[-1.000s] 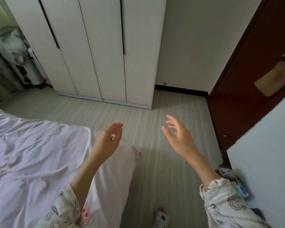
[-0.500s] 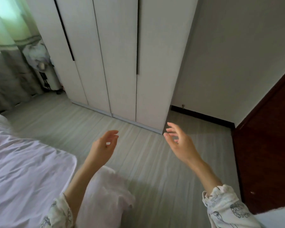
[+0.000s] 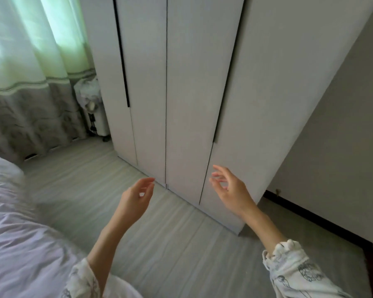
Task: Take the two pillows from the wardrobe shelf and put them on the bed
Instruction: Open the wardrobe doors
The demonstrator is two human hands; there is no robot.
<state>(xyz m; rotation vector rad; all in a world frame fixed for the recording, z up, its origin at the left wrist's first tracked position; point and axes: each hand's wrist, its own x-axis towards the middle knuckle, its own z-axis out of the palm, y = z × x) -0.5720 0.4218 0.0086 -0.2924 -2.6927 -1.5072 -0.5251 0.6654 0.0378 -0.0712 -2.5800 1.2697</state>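
A tall white wardrobe fills the upper middle of the view, all its doors shut, so its shelf and any pillows are hidden. The bed, under a crumpled white sheet, lies at the lower left. My left hand is raised in front of the wardrobe's lower doors, fingers apart and empty. My right hand is held up a little further right, close to the dark handle slot of the right-hand door, fingers spread, holding nothing.
Light green curtains hang at the upper left, with a white heater on wheels beside the wardrobe. Pale wood floor runs between bed and wardrobe. A grey wall with dark skirting is on the right.
The view has swung up and left and closer to the wardrobe; the brown door has left the frame. Both hands have risen toward the wardrobe doors, still empty.
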